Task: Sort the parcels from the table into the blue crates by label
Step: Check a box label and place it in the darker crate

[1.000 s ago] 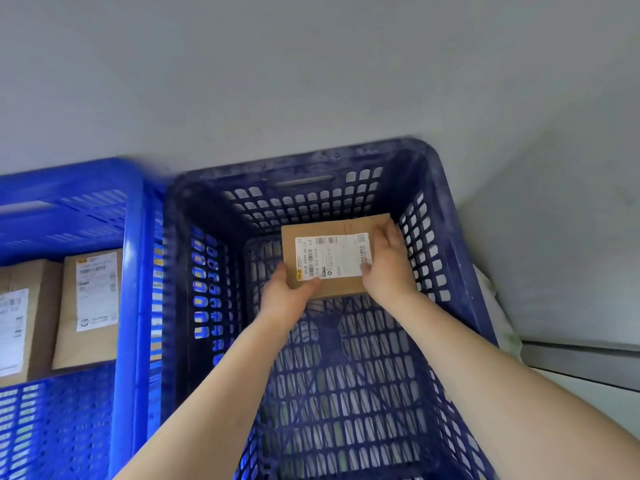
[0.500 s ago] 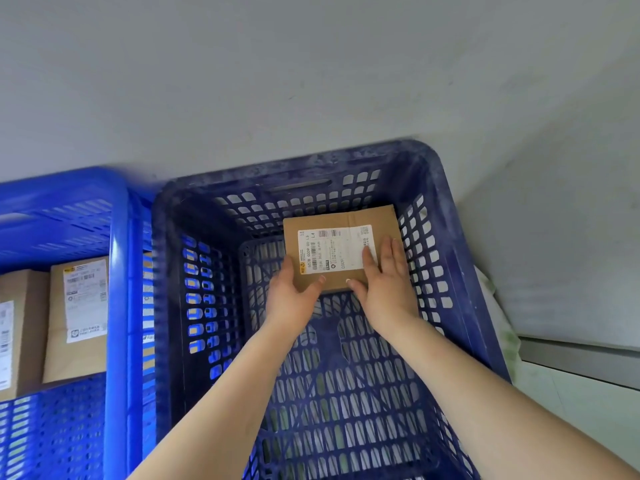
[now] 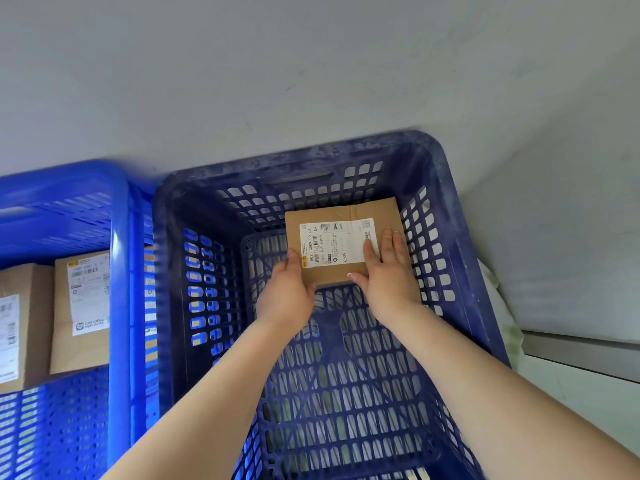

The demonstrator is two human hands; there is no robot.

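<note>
Reaching down into the dark blue crate (image 3: 446,216) in the middle of the frame, both bare hands are meeting a small cardboard parcel (image 3: 343,237) that is sitting at the far right corner of the crate's slotted floor, close to the back and right walls. The right hand (image 3: 389,275) is lying flat on the parcel's right side, its fingers (image 3: 388,242) straight and held close together, the tips overlapping the edge of the white shipping label (image 3: 332,244), the thumb stretched along the near edge. The left hand (image 3: 287,292) is touching the parcel's near left corner, its thumb resting against the label's corner; its other fingers are tucked out of sight, so I cannot tell whether they are curling under the box or just lying beside it. The label is facing up, barcodes showing. At the left of the frame a brighter blue crate (image 3: 119,306) is standing right against the dark one, and two more labelled cardboard parcels, one (image 3: 81,313) beside the other (image 3: 20,327), are resting inside it. A grey wall (image 3: 277,81) is filling the upper part of the frame.
</note>
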